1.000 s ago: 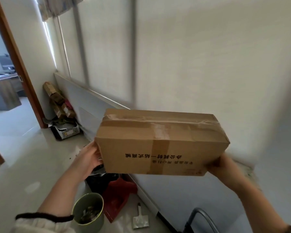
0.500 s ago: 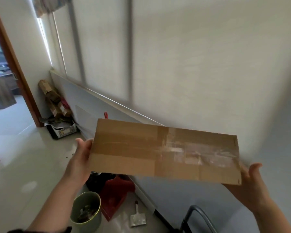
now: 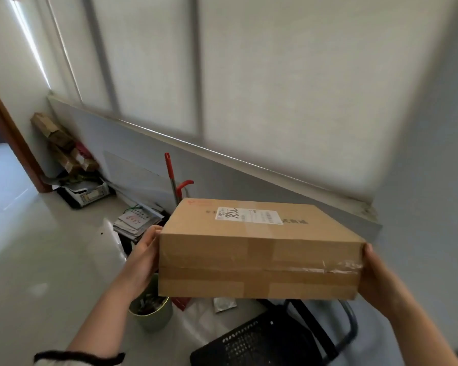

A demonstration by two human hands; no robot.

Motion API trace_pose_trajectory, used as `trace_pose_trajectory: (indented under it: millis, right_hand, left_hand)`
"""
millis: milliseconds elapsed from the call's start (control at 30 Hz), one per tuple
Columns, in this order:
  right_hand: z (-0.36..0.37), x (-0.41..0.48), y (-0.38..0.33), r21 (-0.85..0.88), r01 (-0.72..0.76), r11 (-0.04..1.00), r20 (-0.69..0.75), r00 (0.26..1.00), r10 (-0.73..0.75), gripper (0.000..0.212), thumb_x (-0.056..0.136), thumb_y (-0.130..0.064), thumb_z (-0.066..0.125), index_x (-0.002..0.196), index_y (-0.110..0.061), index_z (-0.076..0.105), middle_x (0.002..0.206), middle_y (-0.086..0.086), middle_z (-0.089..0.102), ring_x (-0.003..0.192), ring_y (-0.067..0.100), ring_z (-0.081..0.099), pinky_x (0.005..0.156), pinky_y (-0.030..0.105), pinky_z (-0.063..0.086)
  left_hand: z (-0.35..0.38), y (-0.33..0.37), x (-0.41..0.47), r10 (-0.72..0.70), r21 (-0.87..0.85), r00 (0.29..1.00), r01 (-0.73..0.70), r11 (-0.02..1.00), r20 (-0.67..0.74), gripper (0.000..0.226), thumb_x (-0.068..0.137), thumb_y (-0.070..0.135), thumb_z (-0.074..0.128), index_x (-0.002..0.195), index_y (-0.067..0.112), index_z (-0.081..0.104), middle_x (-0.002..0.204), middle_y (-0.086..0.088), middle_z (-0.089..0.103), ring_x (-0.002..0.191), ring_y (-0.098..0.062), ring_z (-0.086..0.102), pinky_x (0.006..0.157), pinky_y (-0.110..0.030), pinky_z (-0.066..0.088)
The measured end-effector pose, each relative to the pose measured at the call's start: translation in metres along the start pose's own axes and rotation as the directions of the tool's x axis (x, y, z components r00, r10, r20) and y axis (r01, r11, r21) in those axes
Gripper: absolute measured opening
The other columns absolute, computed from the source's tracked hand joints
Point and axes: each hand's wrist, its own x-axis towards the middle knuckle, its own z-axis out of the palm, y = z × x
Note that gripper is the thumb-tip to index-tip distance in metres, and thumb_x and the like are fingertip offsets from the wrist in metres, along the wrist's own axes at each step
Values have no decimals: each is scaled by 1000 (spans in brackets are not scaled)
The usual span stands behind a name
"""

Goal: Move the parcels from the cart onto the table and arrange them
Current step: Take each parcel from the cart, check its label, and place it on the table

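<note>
Cardboard parcel [image 3: 259, 260] held in the air between both hands, above the cart [image 3: 254, 342]; table not in view.

Grip: left hand [image 3: 146, 252] pressed on the left end face, thumb over the top edge; right hand [image 3: 376, 281] likewise on the right end; fingers on the far side hidden, so depth of wrap unknown; span wide, the full length of the box.

Risks (judgement):
- hold seems to rely mostly on squeeze across the ends; smooth cardboard and glossy packing tape [image 3: 339, 268] near the right palm could let that end slide down;
- if the contents are loose, tilting may shift the load toward one hand;
- directly below the grip sit the cart deck and a green bin [image 3: 151, 315]; a drop would land on them or on the glossy floor [image 3: 37, 247];
- the box blocks the view below it; the cart handle could trip the person while turning.

Materials: plain brown corrugated box, flat rectangular, crisp corners; tape bands along the near face, wrinkled and clear at right; white shipping label [image 3: 249, 215] on top; cart deck black, perforated, with a tubular handle.
</note>
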Motion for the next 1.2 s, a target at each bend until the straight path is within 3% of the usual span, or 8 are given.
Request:
trace_pose_trajectory:
  millis: [100, 267, 400, 500, 700, 800, 900, 1200]
  right_hand:
    - [24, -41, 8, -122, 64, 991, -16, 998, -66, 60, 51, -70, 75, 97, -31, 74, 100, 2, 73, 91, 18, 70, 66, 28, 57]
    - [49, -128, 10, -137, 103, 985, -205, 970, -130, 96, 25, -79, 75, 105, -26, 68, 90, -7, 74, 86, 10, 69, 74, 27, 57]
    - [23, -229, -1, -221, 65, 973, -480, 861, -166, 134, 27, -88, 66, 136, -13, 44, 107, -9, 69, 104, 20, 58, 93, 38, 43]
    - [4, -323, -10, -250, 79, 965, -575, 790, -213, 113, 44, -87, 62, 133, -19, 49, 128, 8, 59, 117, 27, 55, 100, 47, 40]
    - [-25, -515, -9, -232, 50, 972, -851, 473, -227, 24, 98, -30, 38, 97, -19, 59, 82, 5, 49, 75, 16, 49, 71, 30, 41]
    - [-29, -624, 1, -212, 52, 976, -916, 338, -217, 25, 89, -41, 51, 99, -20, 60, 81, 3, 48, 75, 16, 49, 72, 30, 41]
    - [-28, -738, 10, -226, 34, 973, -942, 246, -228, 74, 55, -71, 67, 108, -20, 60, 92, 9, 53, 85, 23, 53, 80, 36, 45]
    - [-6, -1028, 43, -267, 74, 961, -947, -203, -247, 49, 74, -57, 53, 102, -19, 67, 93, 4, 67, 92, 20, 60, 80, 31, 49]
  left_hand:
    - [-21, 0, -19, 7, -33, 999, -5, 999, 36, 65, 55, 78, 61, 95, 27, 58, 97, -4, 65, 87, -21, 59, 76, -40, 45]
    - [-24, 0, -50, 18, -84, 993, -8, 996, 118, 30, 93, 45, 34, 99, 29, 58, 107, -6, 61, 91, -20, 56, 74, -38, 46]
    - [24, 10, -86, 78, -72, 917, -54, 996, 390, 53, 61, 75, 63, 94, 33, 60, 96, 0, 68, 81, -12, 62, 71, -34, 52]
    - [79, 7, -123, 93, -7, 812, -109, 994, 576, 62, 43, 80, 69, 92, 42, 63, 87, 9, 70, 79, -8, 64, 64, -28, 52]
    - [201, -14, -237, 38, -14, 653, -43, 999, 756, 23, 85, 46, 52, 103, 32, 56, 95, 3, 66, 71, 0, 66, 57, -14, 53]
    - [258, -24, -315, 24, -16, 542, -19, 1000, 840, 25, 85, 50, 45, 99, 32, 57, 98, -3, 63, 71, -2, 65, 66, -24, 54]
    - [316, -33, -408, -20, 29, 403, -15, 999, 915, 73, 53, 85, 58, 102, 31, 57, 99, -5, 64, 82, -17, 63, 63, -32, 52]
    - [464, -65, -685, -192, 192, 20, 8, 981, 981, 47, 78, 53, 46, 104, 15, 52, 104, -18, 59, 92, -34, 60, 76, -40, 49]
